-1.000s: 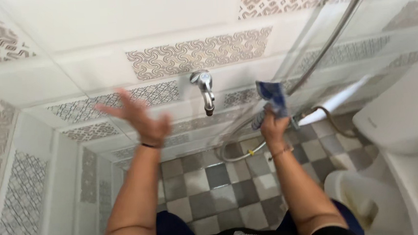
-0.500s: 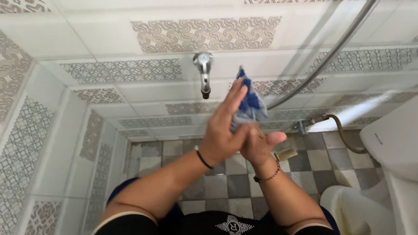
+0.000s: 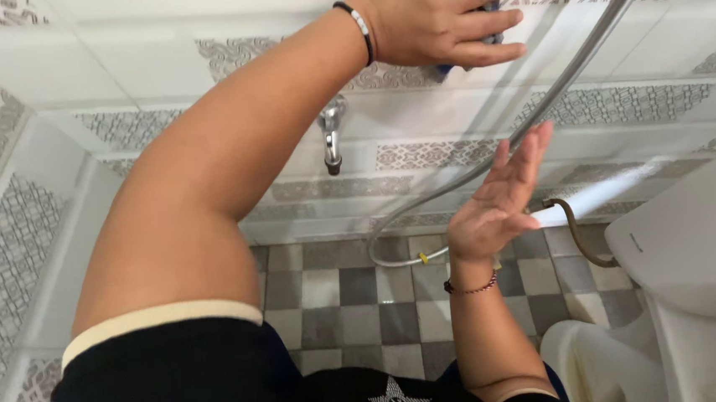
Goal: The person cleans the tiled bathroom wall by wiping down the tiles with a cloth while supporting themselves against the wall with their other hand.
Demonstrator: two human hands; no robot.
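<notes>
— Since half a second ago, what moved?
— Left hand [image 3: 437, 15] rose to the frame's top, fingers flat, pressing a blue cloth [image 3: 492, 15] on the wall tile [image 3: 193, 11].
— And the other?
— Right hand [image 3: 496, 200] hangs open and empty at centre right, beside the shower hose [image 3: 567, 73].

Bright, even daylight fills the scene, and the glossy wall tiles [image 3: 194, 19] throw pale glare up top. Soft shadows under the tap [image 3: 332, 136]. Focus stays sharp; lines bow at the edges.

left hand [image 3: 437, 15] presses a blue cloth [image 3: 491, 7] flat against the tiled wall [image 3: 112, 42]; right hand [image 3: 500, 195] hangs open near the shower hose [image 3: 568, 77].
</notes>
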